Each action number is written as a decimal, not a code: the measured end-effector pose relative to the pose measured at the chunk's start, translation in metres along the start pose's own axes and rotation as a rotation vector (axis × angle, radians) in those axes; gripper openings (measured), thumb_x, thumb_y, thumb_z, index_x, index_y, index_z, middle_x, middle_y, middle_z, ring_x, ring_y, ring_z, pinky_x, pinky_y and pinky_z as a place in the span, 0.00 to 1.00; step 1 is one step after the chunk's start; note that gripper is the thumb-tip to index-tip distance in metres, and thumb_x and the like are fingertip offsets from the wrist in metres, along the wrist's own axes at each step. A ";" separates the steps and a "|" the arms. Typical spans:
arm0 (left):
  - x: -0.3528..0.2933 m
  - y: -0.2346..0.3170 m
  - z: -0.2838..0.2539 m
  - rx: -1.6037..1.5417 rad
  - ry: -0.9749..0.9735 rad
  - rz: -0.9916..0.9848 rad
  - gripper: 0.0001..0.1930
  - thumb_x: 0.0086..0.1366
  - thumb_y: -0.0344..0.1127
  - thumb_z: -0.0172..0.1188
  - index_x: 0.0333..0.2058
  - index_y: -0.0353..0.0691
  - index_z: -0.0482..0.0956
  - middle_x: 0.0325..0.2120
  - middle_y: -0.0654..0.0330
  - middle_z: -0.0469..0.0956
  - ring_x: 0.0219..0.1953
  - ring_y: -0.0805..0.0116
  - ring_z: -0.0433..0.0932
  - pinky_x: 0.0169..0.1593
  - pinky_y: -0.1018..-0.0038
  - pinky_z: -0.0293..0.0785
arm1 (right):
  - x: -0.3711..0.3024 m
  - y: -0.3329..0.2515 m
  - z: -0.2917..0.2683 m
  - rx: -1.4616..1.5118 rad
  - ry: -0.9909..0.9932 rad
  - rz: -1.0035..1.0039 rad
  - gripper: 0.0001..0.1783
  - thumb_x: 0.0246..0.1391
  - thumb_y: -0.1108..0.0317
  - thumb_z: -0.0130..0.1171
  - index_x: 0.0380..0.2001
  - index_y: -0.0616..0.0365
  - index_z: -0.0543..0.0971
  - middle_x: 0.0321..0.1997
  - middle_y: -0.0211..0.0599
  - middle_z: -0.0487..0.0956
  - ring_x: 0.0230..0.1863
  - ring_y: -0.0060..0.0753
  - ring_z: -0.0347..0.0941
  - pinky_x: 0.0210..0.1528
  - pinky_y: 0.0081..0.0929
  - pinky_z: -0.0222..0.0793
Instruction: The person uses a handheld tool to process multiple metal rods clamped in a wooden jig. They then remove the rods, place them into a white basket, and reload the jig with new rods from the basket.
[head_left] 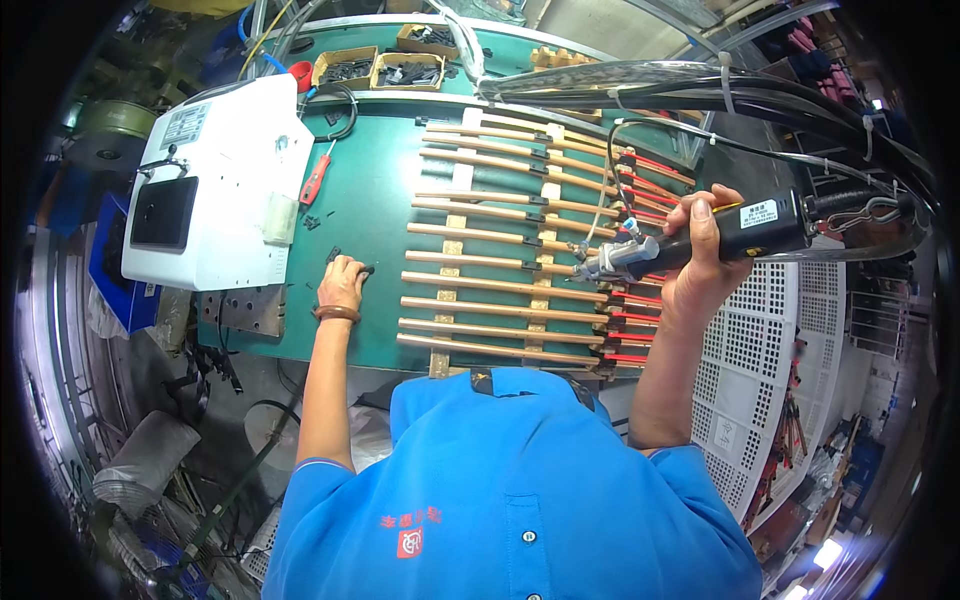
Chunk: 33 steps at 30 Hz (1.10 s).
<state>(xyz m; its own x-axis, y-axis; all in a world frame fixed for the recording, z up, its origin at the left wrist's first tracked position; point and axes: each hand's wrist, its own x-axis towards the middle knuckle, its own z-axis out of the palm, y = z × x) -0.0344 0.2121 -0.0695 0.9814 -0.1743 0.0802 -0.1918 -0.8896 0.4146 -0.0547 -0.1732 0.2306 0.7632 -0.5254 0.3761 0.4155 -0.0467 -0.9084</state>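
My right hand [700, 245] is wrapped round a black powered screwdriver [752, 228] with a metal nose, cables and a thin air hose. Its tip is over a row of slim wooden sticks [480, 281] with red ends, lying side by side across slotted wooden racks [446, 300]. Small black clips [534, 228] sit on several of the sticks. On the green bench [390, 180], left of the sticks, my left hand [341, 288] has its fingers closed at a small black part [367, 270]. More small black pieces [312, 222] lie beyond that hand.
A white machine [220, 185] with a dark screen stands at the left, beside a red-handled screwdriver [318, 180]. Cardboard boxes [408, 72] of black parts sit at the back. Thick cables [690, 85] hang at upper right, above white perforated baskets [735, 375].
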 end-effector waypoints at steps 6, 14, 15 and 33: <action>0.000 0.033 -0.021 -1.236 -0.066 -0.582 0.15 0.59 0.29 0.62 0.45 0.33 0.76 0.35 0.57 0.79 0.31 0.70 0.81 0.32 0.77 0.80 | -0.011 -0.005 0.001 0.022 0.013 0.053 0.15 0.52 0.79 0.56 0.44 0.63 0.71 0.31 0.37 0.75 0.27 0.23 0.72 0.30 0.21 0.71; -0.001 0.151 -0.043 -1.731 -0.454 -0.639 0.21 0.62 0.26 0.58 0.55 0.37 0.69 0.36 0.59 0.76 0.36 0.70 0.80 0.37 0.78 0.81 | -0.018 -0.010 0.001 0.006 0.033 0.068 0.16 0.51 0.79 0.58 0.44 0.64 0.71 0.31 0.36 0.75 0.27 0.23 0.72 0.30 0.22 0.72; 0.000 0.161 -0.043 -1.733 -0.479 -0.606 0.22 0.62 0.26 0.58 0.56 0.37 0.68 0.36 0.59 0.76 0.36 0.70 0.80 0.37 0.77 0.81 | -0.019 -0.009 -0.001 0.011 0.033 0.059 0.16 0.51 0.79 0.58 0.44 0.64 0.71 0.31 0.36 0.75 0.27 0.24 0.72 0.30 0.22 0.72; 0.006 0.222 0.036 -0.489 -0.050 0.496 0.09 0.47 0.32 0.68 0.28 0.44 0.80 0.26 0.60 0.74 0.32 0.59 0.75 0.35 0.66 0.73 | -0.039 0.032 -0.006 0.130 -0.032 0.081 0.16 0.51 0.84 0.54 0.44 0.62 0.69 0.30 0.32 0.74 0.27 0.22 0.72 0.31 0.21 0.71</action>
<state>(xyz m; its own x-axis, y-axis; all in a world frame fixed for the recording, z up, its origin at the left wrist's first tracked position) -0.0711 -0.0017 -0.0099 0.7746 -0.5406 0.3282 -0.5833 -0.4101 0.7011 -0.0745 -0.1595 0.1858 0.8115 -0.4954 0.3099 0.4106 0.1060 -0.9056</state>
